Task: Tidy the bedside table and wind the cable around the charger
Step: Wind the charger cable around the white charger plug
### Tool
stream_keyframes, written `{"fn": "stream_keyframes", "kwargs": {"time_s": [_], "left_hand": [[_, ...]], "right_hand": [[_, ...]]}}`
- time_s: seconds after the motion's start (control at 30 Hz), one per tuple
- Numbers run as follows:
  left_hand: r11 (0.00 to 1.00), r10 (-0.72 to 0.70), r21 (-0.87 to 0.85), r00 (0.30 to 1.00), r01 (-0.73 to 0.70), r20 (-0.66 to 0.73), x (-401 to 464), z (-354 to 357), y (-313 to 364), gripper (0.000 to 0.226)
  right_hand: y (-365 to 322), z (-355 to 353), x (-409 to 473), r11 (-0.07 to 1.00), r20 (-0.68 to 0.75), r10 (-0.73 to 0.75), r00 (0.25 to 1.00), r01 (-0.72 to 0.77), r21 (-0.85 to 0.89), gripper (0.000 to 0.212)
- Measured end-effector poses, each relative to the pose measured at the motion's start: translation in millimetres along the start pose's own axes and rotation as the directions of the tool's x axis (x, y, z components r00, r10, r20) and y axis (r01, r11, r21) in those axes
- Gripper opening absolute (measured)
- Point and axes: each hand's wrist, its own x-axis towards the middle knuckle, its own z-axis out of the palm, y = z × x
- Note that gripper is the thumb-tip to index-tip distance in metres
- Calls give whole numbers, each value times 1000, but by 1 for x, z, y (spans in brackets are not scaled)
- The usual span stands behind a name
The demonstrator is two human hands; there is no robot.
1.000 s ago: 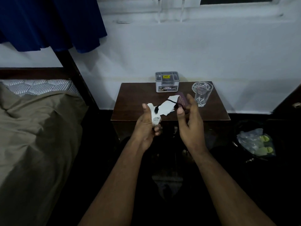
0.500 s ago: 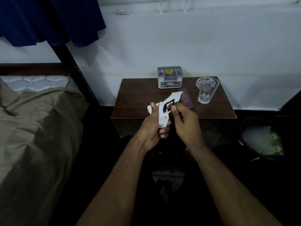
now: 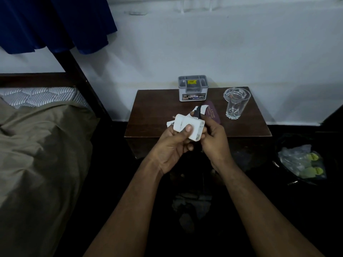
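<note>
My left hand (image 3: pixel 170 145) grips a white charger (image 3: pixel 187 125) in front of the dark wooden bedside table (image 3: pixel 152 115), thumb pressed on its top face. A black cable (image 3: pixel 197 111) rises from the charger's far end. My right hand (image 3: pixel 213 140) pinches that cable against the charger's right side. Under and behind the charger, white paper scraps (image 3: pixel 201 108) lie on the table beside a small maroon booklet (image 3: pixel 213 114).
A grey organiser box (image 3: pixel 193 89) stands at the table's back edge and a clear drinking glass (image 3: pixel 236 102) at its right. A bed with an olive cover (image 3: pixel 40 145) is on the left. A bin with plastic wrappers (image 3: pixel 302 162) sits on the floor to the right.
The charger has been turned from upright to lying flat in my left hand. My right hand has closed in from open beside it to pinching the cable at the charger.
</note>
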Motion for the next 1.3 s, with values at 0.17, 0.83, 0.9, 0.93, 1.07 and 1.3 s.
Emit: {"fn": "stream_keyframes", "kwargs": {"time_s": [0.17,0.83,0.9,0.93,1.07,1.3], "left_hand": [[997,72,-23,970,-79,-234,9,-1,1,43],[965,157,-139,916,-222,-370,24,-5,-3,23],[962,175,-128,906,-241,-385,24,-7,-3,16],[958,189,-130,903,-257,-386,24,-7,-4,12],[964,252,32,877,-262,-410,24,-7,-5,23],[908,365,350,846,-231,-389,29,-13,-10,18]], "right_hand": [[4,0,5,972,-89,-167,982,149,-183,27],[9,-6,6,894,242,-49,969,150,-422,18],[11,-3,4,865,306,-19,952,169,-473,24],[11,-2,3,853,325,-12,946,179,-490,26],[9,-4,3,812,418,8,909,238,-533,26],[-1,-2,-7,737,451,-111,885,378,-561,19]]}}
